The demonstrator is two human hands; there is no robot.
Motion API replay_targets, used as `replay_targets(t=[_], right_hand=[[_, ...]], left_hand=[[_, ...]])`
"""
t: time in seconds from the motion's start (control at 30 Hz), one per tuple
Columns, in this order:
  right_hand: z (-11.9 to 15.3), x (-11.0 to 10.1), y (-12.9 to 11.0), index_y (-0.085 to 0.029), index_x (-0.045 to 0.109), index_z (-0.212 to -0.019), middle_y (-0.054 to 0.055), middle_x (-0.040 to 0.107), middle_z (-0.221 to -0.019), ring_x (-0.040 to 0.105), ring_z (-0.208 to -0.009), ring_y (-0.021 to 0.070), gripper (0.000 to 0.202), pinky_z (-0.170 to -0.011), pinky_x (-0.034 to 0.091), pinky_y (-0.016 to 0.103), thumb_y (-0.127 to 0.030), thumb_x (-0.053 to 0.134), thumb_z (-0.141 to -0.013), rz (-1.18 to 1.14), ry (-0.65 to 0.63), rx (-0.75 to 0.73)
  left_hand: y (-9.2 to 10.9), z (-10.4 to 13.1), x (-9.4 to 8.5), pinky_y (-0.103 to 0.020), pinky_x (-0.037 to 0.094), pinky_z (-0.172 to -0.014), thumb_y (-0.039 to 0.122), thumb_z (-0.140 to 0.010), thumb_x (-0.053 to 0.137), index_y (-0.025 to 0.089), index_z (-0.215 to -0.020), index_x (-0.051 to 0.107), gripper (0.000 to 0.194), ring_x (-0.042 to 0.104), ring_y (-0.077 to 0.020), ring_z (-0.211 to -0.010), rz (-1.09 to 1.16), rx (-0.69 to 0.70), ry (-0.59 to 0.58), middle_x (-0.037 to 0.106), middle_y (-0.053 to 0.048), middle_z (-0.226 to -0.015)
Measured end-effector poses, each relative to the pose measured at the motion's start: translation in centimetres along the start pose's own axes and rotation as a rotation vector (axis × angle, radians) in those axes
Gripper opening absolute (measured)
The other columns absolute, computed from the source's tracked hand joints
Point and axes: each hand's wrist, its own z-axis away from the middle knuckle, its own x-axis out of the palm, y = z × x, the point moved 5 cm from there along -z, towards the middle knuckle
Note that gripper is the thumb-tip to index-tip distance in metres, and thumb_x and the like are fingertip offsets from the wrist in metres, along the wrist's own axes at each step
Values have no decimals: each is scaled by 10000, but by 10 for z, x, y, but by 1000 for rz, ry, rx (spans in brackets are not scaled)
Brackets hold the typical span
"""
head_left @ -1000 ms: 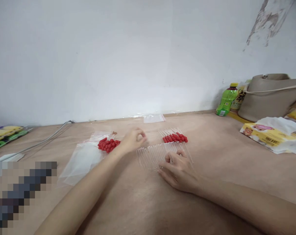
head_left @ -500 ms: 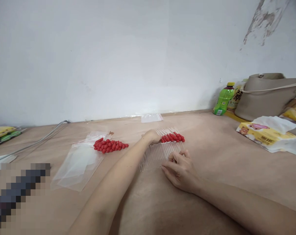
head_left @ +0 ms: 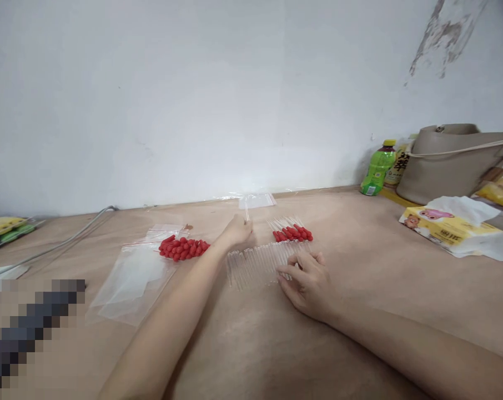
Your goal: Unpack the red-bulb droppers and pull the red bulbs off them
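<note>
My left hand (head_left: 238,230) is closed on a thin clear tube (head_left: 247,211), which sticks up past its fingertips. My right hand (head_left: 303,278) rests with curled fingers at the right part of a row of clear tubes (head_left: 255,266); what its fingertips grip, if anything, is hidden. Behind that row lies a group of red-tipped sticks (head_left: 293,233), their pale ends pointing to the wall. A second pile of red pieces (head_left: 185,248) lies left of my left forearm, partly over flat clear bags (head_left: 130,278).
A small clear bag (head_left: 257,201) lies near the wall. At the right stand a green bottle (head_left: 377,169), a grey bag (head_left: 443,164) and a yellow tissue pack (head_left: 447,225). A grey cable (head_left: 74,239) crosses the left side.
My left hand has moved left, away from the red-tipped sticks, and a clear tube now shows in its fingers. The tube row reaches further left. My right hand has barely moved.
</note>
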Motion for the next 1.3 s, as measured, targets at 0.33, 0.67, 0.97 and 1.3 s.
replay_targets(t=[0.33, 0.67, 0.97, 1.3], right_hand=[[-6, -1, -11, -147, 300, -1331, 139, 436, -1290, 396, -1190, 255, 628, -979, 312, 442, -336, 531, -778, 34, 22, -147], [-7, 14, -21, -156, 580, -1086, 71, 609, -1113, 449, -1170, 221, 288, -1000, 348, 442, -290, 479, -852, -53, -117, -304], [-7, 16, -25, -166, 615, -1015, 47, 650, -1037, 487, -1136, 206, 221, -994, 367, 442, -198, 467, -854, -129, -120, -332], [-5, 21, -31, -140, 568, -1075, 61, 638, -1061, 504, -1119, 168, 247, -1030, 341, 416, -190, 430, -877, -185, -169, -383]], left_hand=[[-53, 123, -5, -242, 437, -650, 225, -885, 385, 185, -935, 536, 164, 530, -137, -745, -296, 672, 338, 533, -33, -837], [-29, 141, 4, -305, 456, -740, 190, -823, 508, 174, -887, 553, 80, 560, -163, -835, -247, 882, 359, 606, -46, -868], [-24, 139, 16, -362, 459, -898, 185, -827, 518, 166, -1024, 571, 204, 593, -175, -979, -246, 1038, 387, 660, -65, -1002], [-20, 143, 16, -384, 463, -906, 163, -823, 513, 146, -969, 587, 164, 602, -185, -977, -294, 1090, 431, 678, -74, -950]])
